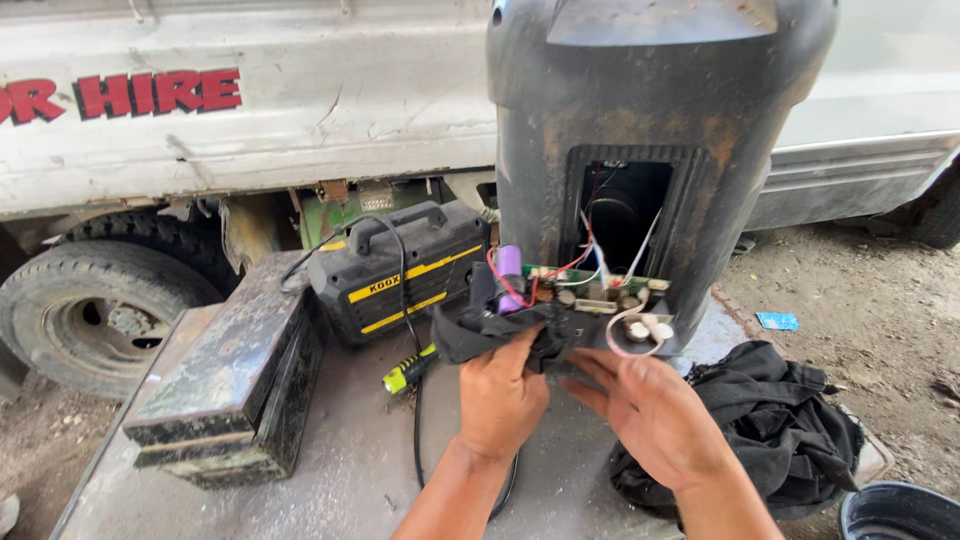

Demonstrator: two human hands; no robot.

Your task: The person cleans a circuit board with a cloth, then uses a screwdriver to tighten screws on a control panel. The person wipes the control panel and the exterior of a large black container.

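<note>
Left hand: the left hand point(500, 398) was closed round the lower edge of a black panel point(490, 330), fingers curled over it and the knuckles toward the camera.
Right hand: the right hand point(655, 410) lay open, palm down, fingers spread narrow and holding nothing; the fingertips point(585, 372) reached to just under the panel, and contact could not be told.
Panel: it sat just past the left fingers, tilted, at the foot of a cut-out in a tall grey speaker shell point(660, 130).
Board: a green circuit board point(590, 285) stood on the panel's back, above both sets of fingertips, with a purple cell point(508, 270) at its left end, above the left knuckles.
Wires: red and white wires point(585, 250) ran from the board up into the dark opening.
Knobs: two white knobs point(650, 328) in a pale loop of wire lay above the right fingers.
Screwdriver: a yellow-and-black screwdriver point(408, 372) lay left of the left hand, near it.
Case: a black case point(395, 270) with yellow stripes and yellow lettering stood beyond the screwdriver, a black cable over it.
Boxes: two worn dark boxes point(230, 380) were stacked far left of the hands.
Cloth: a black cloth point(780, 420) was heaped right of the right wrist.
Table: all stood on a scuffed grey table point(340, 470).
Sign: red block lettering point(120, 95) ran along the white vehicle point(300, 100) behind, top left.
Scrap: a small blue packet point(777, 321) lay on the dirt, well right of the fingers.
</note>
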